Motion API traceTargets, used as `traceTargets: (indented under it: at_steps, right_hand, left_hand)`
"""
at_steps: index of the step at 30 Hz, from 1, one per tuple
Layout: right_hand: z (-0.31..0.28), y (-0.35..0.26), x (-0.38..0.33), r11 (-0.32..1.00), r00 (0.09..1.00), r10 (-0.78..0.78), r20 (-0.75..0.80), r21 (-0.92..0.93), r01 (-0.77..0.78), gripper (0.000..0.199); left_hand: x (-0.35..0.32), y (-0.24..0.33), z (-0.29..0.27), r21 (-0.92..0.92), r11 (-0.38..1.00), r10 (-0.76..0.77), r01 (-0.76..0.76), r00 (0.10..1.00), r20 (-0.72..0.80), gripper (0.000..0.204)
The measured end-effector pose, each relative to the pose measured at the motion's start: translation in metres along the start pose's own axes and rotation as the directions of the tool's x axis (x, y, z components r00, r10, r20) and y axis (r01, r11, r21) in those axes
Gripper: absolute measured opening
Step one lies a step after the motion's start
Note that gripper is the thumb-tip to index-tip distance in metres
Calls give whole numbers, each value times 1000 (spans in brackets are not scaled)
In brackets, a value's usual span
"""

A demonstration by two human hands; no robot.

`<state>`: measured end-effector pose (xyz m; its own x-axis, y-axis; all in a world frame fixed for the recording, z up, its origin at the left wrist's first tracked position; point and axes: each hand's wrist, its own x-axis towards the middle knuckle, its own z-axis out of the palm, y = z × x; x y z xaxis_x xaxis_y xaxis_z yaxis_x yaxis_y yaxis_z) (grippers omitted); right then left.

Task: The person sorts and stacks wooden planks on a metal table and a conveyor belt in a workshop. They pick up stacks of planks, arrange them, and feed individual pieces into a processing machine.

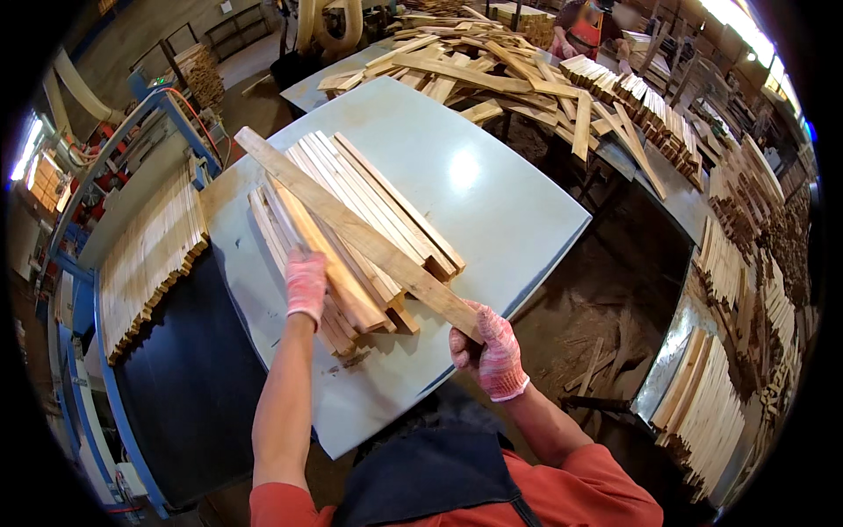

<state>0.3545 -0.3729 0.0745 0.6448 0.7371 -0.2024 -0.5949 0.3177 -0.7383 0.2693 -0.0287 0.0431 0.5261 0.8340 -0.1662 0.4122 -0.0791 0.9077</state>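
Observation:
My right hand (492, 353), in a pink-and-white knit glove, grips the near end of a long wooden plank (360, 233). The plank slants to the far left, over a pile of cut strips. My left hand (306, 283), gloved alike, is closed at a wooden strip (297, 224) on the pile's left side. That strip is slightly blurred, and the fingertips are partly hidden. Beside this hand lies a thicker, yellowish wooden strip (338, 277). Several pale strips (373, 206) lie side by side behind the plank. All rest on a light grey table (518, 198).
At left, a row of strips (154, 259) lies by a black belt (189, 378) with a blue frame (110, 378). Loose boards (492, 70) are heaped beyond the table. Another person (587, 35) stands at the far right. More strips (707, 413) are stacked at right.

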Motion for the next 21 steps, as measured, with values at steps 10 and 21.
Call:
traceTargets:
  at_steps: [10,21]
  right_hand:
    - [-2,14,12,998,997,0,83,64,-5,76]
    - [-3,25,2,999,995,33,92,-24,-31,76]
  left_hand:
    - [-16,-95,-123,348,937,163,-22,910,-380,72]
    - [-37,-73,-68,649,760,142,-24,981,-130,65]
